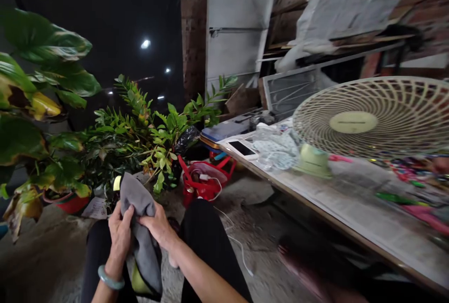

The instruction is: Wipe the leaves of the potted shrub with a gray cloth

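Holding the grey cloth (137, 195) in narrow grips, the left hand (120, 233) and right hand (160, 226) seem to adjust it, left of the red bag (206, 193), and further turning needs both.

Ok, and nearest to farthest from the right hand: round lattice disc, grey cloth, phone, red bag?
1. Grey cloth, in the right hand
2. Red bag, ahead
3. Phone, right, on the table
4. Round lattice disc, farther right

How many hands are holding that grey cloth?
2: the left hand, with a pale bangle at its wrist, on the left side of the grey cloth, and the right hand on its right side. Some fingers are partly hidden.
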Available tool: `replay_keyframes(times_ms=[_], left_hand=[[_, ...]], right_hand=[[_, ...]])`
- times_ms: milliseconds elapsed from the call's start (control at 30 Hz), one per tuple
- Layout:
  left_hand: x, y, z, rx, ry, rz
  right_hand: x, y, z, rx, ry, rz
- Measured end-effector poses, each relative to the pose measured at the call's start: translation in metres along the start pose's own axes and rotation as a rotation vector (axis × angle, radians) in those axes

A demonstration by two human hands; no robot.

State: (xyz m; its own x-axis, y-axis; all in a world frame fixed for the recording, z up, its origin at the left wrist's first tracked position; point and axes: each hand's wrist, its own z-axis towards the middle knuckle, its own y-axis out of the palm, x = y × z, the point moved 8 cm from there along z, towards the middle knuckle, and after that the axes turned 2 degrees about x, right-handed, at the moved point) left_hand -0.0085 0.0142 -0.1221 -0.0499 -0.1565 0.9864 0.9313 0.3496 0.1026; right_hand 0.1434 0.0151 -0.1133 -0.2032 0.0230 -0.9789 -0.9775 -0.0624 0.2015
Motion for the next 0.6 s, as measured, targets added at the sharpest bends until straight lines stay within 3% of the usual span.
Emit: replay_keyframes(times_ms=[67,133,267,333,500,600], left_hand=[[0.001,-0.012,0.011,0.016,0.079,0.046],[-0.014,-0.028,0.025,0.098,0.042,-0.032],[-0.069,-0.064,0.056,0.378,-0.27,-0.283],[-0.088,-0.073,0.072,0.461,-0.388,-0.426],[-0.098,-0.076,0.12,0.456,-0.415,-0.674],[-0.097,-0.081,0.139,0.449,-0.353,-0.676]], right_hand=[[0.004,-0.005,-0.001,0.022,0.018,0.008],[0.009,-0.013,0.001,0.043,0.037,0.019],[0.022,-0.034,0.006,0.106,0.12,-0.006],[0.022,-0.043,0.01,0.109,0.156,-0.025],[-0.017,-0.05,0.042,0.174,0.077,0.027],[-0.038,-0.034,0.077,0.214,-0.013,0.106]])
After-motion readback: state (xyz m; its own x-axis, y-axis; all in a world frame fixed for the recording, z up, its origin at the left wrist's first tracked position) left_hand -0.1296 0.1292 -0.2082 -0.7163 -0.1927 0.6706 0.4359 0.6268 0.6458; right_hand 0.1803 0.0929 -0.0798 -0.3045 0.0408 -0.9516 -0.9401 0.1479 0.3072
